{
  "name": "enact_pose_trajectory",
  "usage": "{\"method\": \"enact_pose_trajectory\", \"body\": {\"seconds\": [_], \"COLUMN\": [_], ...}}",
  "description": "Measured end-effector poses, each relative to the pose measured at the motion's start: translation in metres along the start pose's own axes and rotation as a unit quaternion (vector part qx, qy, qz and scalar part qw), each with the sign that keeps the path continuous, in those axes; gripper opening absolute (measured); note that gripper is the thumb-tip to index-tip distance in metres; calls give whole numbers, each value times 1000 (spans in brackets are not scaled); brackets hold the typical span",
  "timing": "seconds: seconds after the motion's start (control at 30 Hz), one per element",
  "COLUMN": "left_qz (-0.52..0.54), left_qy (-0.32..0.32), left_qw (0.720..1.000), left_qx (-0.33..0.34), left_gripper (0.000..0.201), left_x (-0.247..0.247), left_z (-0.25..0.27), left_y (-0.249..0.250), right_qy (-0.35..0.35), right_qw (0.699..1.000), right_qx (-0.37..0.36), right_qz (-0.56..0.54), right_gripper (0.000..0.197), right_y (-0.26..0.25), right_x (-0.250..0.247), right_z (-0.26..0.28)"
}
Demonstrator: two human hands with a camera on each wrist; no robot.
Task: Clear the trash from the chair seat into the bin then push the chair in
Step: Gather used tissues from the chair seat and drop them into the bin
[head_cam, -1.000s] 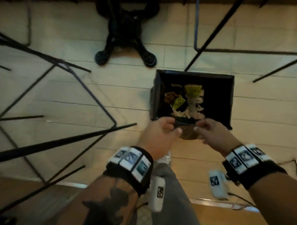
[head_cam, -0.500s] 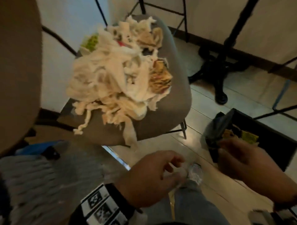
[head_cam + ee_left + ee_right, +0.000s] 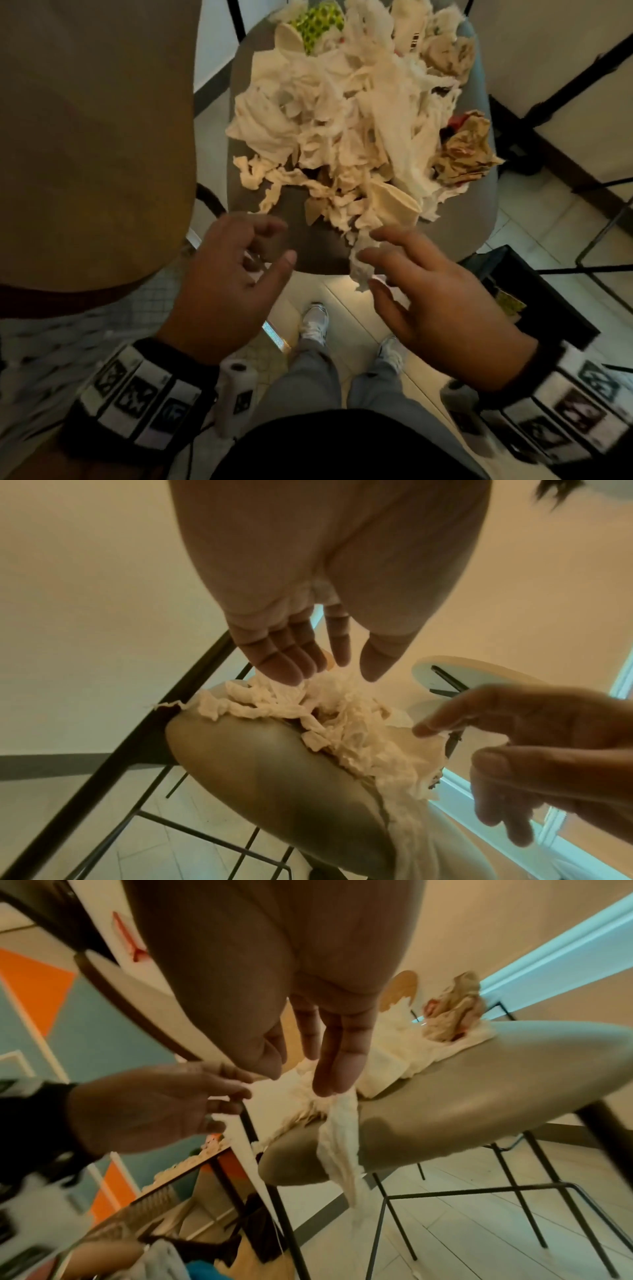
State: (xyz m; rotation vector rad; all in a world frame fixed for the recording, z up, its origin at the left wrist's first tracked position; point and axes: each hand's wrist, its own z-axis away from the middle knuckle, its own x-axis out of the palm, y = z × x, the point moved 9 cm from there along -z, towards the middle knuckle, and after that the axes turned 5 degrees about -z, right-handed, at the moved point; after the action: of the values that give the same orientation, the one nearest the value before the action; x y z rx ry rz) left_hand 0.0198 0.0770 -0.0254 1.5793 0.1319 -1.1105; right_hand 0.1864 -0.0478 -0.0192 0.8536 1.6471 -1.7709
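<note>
A grey padded chair seat carries a big heap of crumpled white tissue, with a brown paper wad, a green dotted wrapper and a paper cup. A tissue strip hangs over the seat's near edge. My left hand hovers at the near left of the seat, fingers loosely spread, empty. My right hand is spread beside the hanging strip, fingertips at it, not gripping. In the wrist views both hands reach over the tissue.
The black bin stands on the tiled floor at the right, behind my right hand, with trash inside. A round brown tabletop fills the left. Black metal chair and table legs cross the right side. My shoes are below the seat.
I have turned from the bin to the chair. Both hands left the bin's rim and now reach empty toward the near edge of the trash heap.
</note>
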Motion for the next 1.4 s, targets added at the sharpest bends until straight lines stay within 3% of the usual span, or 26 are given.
{"method": "enact_pose_trajectory", "body": {"seconds": [0.13,0.23,0.37,0.5,0.6,0.67,0.8,0.93,1.2,1.4], "left_qz": [-36,-38,-47,-83,-130,-160,-156,-121,-14,49], "left_qy": [5,-4,-28,-18,-16,-17,6,-4,69,97], "left_qw": [999,998,997,993,989,985,985,990,993,981], "left_qx": [25,49,63,85,68,64,73,75,96,162], "left_gripper": [49,59,70,85,90,82,42,17,7,14], "left_x": [11,23,48,69,81,86,87,85,45,20], "left_z": [-23,-34,-44,-50,-54,-55,-59,-62,-61,-49], "left_y": [-8,1,18,34,32,30,30,32,54,93], "right_qy": [-13,109,213,209,179,182,205,220,271,309], "right_qw": [999,993,968,962,963,963,961,953,899,898], "right_qx": [1,45,136,178,202,201,178,180,207,153], "right_qz": [49,29,15,-2,0,-3,-56,-109,-273,-275], "right_gripper": [43,31,42,47,40,30,13,19,28,23], "right_y": [-11,6,41,58,63,64,61,65,71,57], "right_x": [17,-12,-41,-39,-31,-30,-33,-38,-64,-101], "right_z": [-13,-4,5,-12,-20,-21,-19,-15,-6,-4]}}
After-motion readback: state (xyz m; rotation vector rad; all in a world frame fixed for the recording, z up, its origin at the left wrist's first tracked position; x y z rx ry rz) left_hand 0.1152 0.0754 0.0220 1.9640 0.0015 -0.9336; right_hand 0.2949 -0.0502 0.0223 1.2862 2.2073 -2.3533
